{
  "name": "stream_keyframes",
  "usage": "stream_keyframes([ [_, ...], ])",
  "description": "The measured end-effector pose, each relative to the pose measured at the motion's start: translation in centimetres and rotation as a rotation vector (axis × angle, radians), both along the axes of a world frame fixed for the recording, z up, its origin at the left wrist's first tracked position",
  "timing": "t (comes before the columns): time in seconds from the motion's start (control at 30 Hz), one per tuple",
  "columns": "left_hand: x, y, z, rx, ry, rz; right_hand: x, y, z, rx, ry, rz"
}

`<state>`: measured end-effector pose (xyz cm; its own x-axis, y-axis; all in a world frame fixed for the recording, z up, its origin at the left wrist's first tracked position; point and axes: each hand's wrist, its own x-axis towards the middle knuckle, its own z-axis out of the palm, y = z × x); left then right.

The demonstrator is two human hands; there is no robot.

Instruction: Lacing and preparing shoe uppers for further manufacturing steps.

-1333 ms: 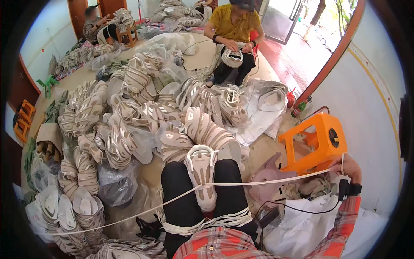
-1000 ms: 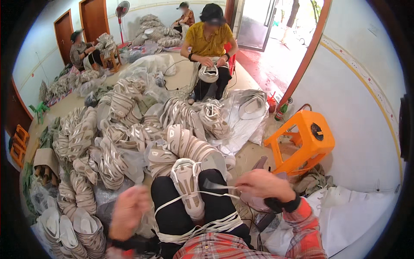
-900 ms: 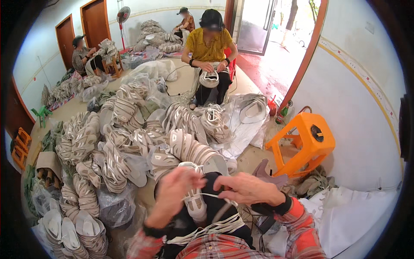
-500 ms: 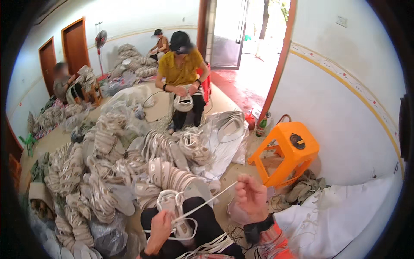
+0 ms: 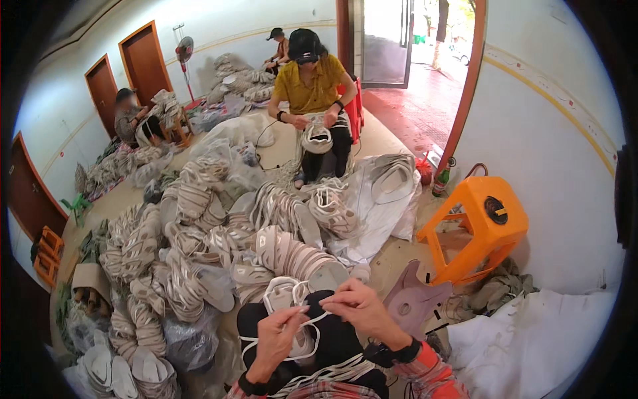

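Note:
A beige shoe upper [image 5: 284,290] rests on my dark-trousered lap, partly hidden behind my hands. A thin white shoelace [image 5: 251,346] loops about the upper and runs up to my fingers. My left hand [image 5: 276,338] pinches the lace just over the upper. Close beside it, to the right, my right hand [image 5: 364,311] is also pinched on the lace, fingertips a short gap from the left ones. Across my thighs lies a bundle of loose white laces [image 5: 329,377].
Stacks of beige shoe uppers [image 5: 292,256] cover the floor ahead and left, among plastic bags [image 5: 191,340]. At right stand an orange stool [image 5: 475,219] and a green bottle [image 5: 443,178], with white cloth [image 5: 525,346] nearer. A person in a yellow shirt [image 5: 312,86] sits opposite, handling an upper.
My right hand has come down and left from the raised end of the stretched lace, close to my left hand. The view has shifted, so the room appears further right.

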<state>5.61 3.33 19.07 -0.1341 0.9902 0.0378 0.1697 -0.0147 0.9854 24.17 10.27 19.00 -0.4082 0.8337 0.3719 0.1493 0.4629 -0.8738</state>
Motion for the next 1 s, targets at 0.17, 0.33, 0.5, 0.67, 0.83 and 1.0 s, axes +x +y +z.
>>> stream_keyframes([
  [0.17,1.3,-0.9,-0.6,0.027,0.137,0.003,-2.5,-1.2,-0.9,-0.603,0.268,0.129],
  [0.33,1.5,-1.3,-0.7,0.083,0.309,0.027,-2.7,-1.6,-0.5,-0.656,0.285,0.175],
  [0.5,1.7,-1.5,0.1,0.186,0.399,0.006,-3.0,-2.1,-0.3,-0.661,0.269,0.159],
  [0.67,0.6,-2.4,0.9,0.167,0.435,-0.035,-3.8,-2.9,-0.6,-0.647,0.211,0.166],
  [0.83,-1.5,-3.3,0.4,0.263,0.487,-0.040,-5.8,-3.9,-0.9,-0.551,0.193,0.158],
  [1.0,-5.0,-4.9,0.8,0.640,0.822,0.395,-6.5,-0.2,7.9,-0.504,0.101,0.109],
])
